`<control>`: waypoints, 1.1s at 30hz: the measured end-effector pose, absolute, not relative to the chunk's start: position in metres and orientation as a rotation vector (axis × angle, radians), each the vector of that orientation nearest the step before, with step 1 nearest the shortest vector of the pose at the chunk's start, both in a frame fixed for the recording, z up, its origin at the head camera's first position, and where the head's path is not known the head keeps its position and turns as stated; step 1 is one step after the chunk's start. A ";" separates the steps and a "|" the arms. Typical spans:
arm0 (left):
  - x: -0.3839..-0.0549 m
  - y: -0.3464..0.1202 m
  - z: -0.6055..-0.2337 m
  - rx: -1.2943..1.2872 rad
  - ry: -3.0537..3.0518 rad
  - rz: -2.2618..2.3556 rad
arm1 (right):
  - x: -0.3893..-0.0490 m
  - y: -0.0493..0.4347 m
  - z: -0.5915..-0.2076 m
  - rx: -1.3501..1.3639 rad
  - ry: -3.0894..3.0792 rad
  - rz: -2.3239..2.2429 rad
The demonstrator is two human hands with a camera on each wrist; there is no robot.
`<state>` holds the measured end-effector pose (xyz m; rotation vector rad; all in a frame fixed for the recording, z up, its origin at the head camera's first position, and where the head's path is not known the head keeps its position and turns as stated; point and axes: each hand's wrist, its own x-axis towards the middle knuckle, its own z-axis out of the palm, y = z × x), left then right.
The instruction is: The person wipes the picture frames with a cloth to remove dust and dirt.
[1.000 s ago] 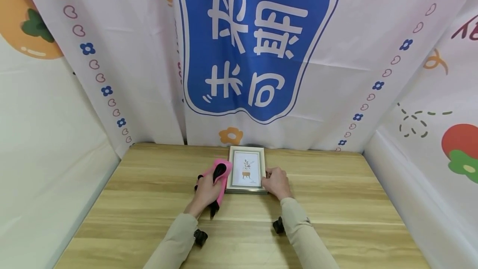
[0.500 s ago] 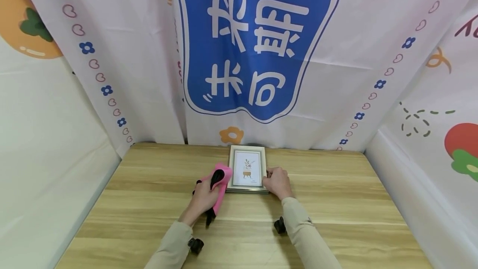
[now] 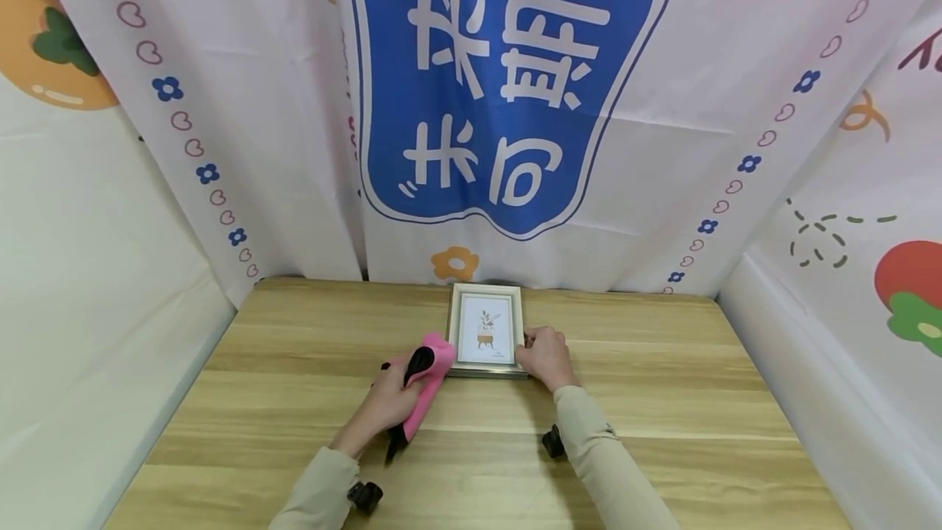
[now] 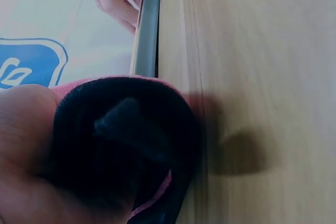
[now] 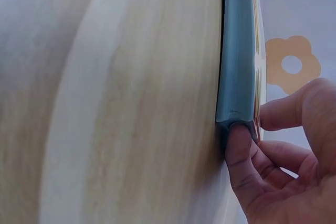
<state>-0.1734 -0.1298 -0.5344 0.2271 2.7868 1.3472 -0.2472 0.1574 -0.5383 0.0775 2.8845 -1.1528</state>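
A picture frame [image 3: 486, 330] with a pale silvery border and a potted-plant print lies on the wooden table near its back edge. My left hand [image 3: 392, 399] grips a bunched pink and black cloth [image 3: 425, 409], whose pink end meets the lower left side of the frame. Up close in the left wrist view, the cloth's dark fold [image 4: 126, 129] covers much of the fingers. My right hand [image 3: 546, 358] holds the frame by its lower right side. In the right wrist view, fingers and thumb pinch the frame's edge [image 5: 239, 61] at a corner.
The wood-grain table [image 3: 662, 415] stretches around both hands. Behind it hangs a white printed curtain [image 3: 662, 178] with a blue sign shape, and white fabric walls stand at left and right. A black wrist camera [image 3: 365, 497] sits by the left sleeve.
My left hand and the cloth have slid toward the person and slightly left, down along the frame's left side. My right hand and the frame stay nearly in place.
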 end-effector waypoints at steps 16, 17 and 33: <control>-0.190 -0.156 -0.507 0.124 2.683 1.581 | -0.250 0.157 -0.539 0.102 2.859 -1.156; -0.195 -0.156 -0.506 0.111 2.735 1.596 | -0.250 0.157 -0.539 0.103 2.860 -1.156; -0.274 -0.159 -0.508 -0.094 3.132 1.533 | -0.247 0.155 -0.540 0.110 2.847 -1.174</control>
